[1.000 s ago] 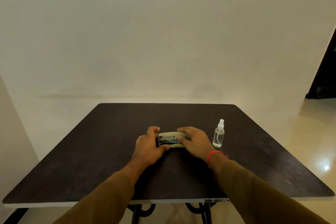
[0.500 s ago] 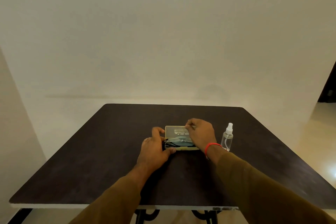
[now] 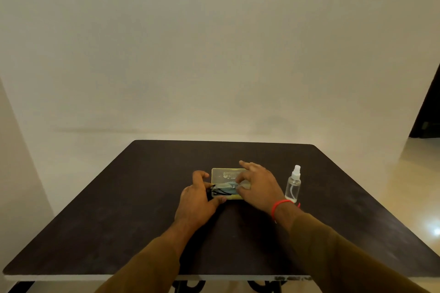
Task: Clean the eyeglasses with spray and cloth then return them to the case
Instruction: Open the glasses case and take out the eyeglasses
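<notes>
**Case open between both hands on the dark table**

The left hand (image 3: pixel 198 200) grips the left end of the eyeglass case (image 3: pixel 226 184), thumb at the near edge and fingers curled round the far side, so it is closed on the case. Just right of that hand, the case lies flat on the dark table (image 3: pixel 119 209) with its pale lid (image 3: pixel 225 173) swung back away from the person, printed lettering showing on the lid. Inside the tray, between the two hands, sit the dark-framed eyeglasses (image 3: pixel 222 190); something pale and bluish lies with them, too small to tell what.

The right hand (image 3: pixel 258 185) reaches over the case's right half, forefinger stretched toward the lid's far edge, other fingertips down at the tray. Whether it pinches anything cannot be told. A red band (image 3: pixel 281 204) circles that wrist. Just right of the right hand stands a clear spray bottle (image 3: pixel 293 185), upright, apart from the case.
</notes>
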